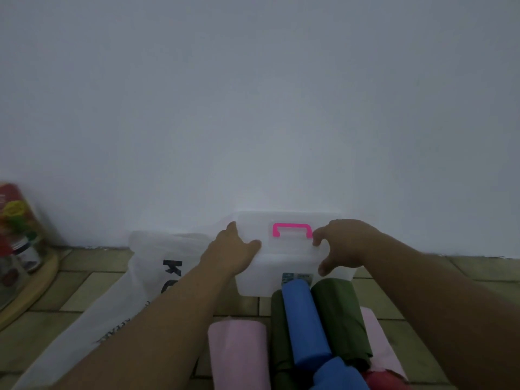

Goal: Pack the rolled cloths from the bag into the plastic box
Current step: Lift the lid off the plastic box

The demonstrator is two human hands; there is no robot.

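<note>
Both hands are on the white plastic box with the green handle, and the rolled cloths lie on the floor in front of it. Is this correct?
Not quite. In the head view the handle is pink, not green. The rest stands: left hand and right hand are on the plastic box, rolled cloths on the floor before it.

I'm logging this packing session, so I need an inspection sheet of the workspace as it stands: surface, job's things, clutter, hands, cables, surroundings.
Surface: tiled floor, olive-beige tiles.
Job's things: translucent plastic box with pink handle, lid on, against the wall; white bag lying flat to its left; rolled cloths already on the floor in front of the box: pink, blue, dark green, red.
Clutter: jars on a round wooden tray, far left, blurred.
Hands: left hand on the box's left edge; right hand at its right edge, fingers spread.
Cables: nothing seen.
Surroundings: plain white wall.
</note>
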